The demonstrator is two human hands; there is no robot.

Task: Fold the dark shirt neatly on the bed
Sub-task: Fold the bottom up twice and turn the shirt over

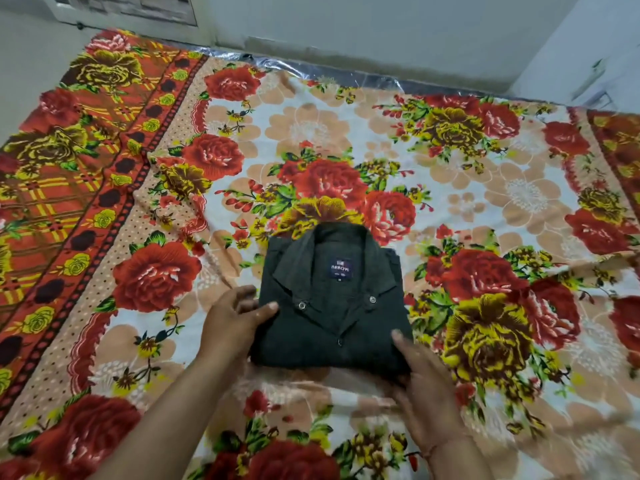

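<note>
Head view: left hand (235, 317) pinches the folded dark shirt (332, 330) at 9 o'clock, right hand (417, 372) grips its 5 o'clock corner; edges should be squared gently.

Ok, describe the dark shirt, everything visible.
The dark shirt is folded into a compact rectangle, front up, collar toward the far side. The cloth looks near-black. A blue label sits inside the collar; metal snaps show at both collar tips. It lies flat on the floral bedsheet. The left hand holds its left edge and the right hand its near right corner, thumbs on top.
</note>
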